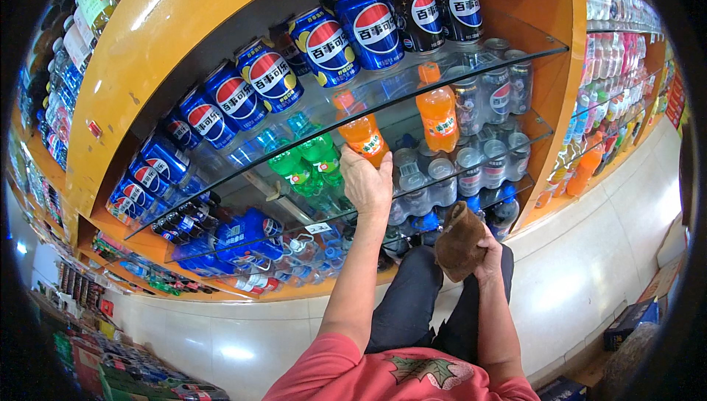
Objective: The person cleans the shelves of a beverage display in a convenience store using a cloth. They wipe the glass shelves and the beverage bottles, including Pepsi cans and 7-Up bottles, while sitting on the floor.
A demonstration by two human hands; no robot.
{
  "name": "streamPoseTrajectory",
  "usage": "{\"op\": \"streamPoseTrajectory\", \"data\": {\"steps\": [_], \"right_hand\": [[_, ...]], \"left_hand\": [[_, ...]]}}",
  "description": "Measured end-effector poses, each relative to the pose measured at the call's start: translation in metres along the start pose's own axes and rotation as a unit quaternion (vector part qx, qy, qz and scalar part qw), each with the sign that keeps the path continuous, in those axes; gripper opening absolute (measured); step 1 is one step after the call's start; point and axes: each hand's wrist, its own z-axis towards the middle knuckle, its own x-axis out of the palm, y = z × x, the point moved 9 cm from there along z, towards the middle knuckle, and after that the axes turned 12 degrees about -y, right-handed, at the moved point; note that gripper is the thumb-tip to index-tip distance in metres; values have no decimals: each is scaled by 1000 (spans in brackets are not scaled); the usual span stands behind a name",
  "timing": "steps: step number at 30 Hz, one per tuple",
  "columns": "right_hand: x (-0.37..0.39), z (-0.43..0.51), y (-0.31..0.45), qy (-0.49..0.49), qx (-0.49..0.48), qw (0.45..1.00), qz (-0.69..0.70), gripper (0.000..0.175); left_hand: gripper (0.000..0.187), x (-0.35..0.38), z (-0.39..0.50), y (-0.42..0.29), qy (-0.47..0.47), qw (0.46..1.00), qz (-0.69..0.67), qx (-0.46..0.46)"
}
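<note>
My left hand (367,183) is closed around the lower part of an orange soda bottle (362,133), which stands upright beneath the top glass shelf and shows partly through it. In my right hand (487,252) is a brown cloth (460,241), bunched up in front of my knees. To the left of the gripped bottle are green soda bottles (317,152). Another orange soda bottle (437,111) stands to its right, apart from my hand. Above, Pepsi cans (371,28) line the top glass shelf (513,58), with black Pepsi cans (461,6) at the right.
Shrink-wrapped can packs (469,172) sit on lower glass shelves at the right. Blue Pepsi packs (248,235) and large bottles are low at the left. A price tag (317,228) marks a shelf edge. An orange upright panel (558,97) bounds the right side; tiled floor (596,246) lies beyond.
</note>
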Motion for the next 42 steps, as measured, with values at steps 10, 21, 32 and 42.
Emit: {"op": "streamPoseTrajectory", "data": {"steps": [10, 21, 32, 42], "right_hand": [[4, 5, -10, 15, 12, 1000, 1, 61], [-2, 3, -2, 11, 9, 1000, 5, 61], [-6, 4, 7, 11, -5, 1000, 20, 64], [-8, 8, 0, 7, 10, 1000, 29, 63]], "left_hand": [[62, 12, 9, 7, 53, 988, 140, -35], [60, 0, 11, 11, 29, 984, 169, -49], [48, -10, -26, -39, 170, 982, 15, 77], [60, 69, -27, -91, 198, 965, -173, 18]]}}
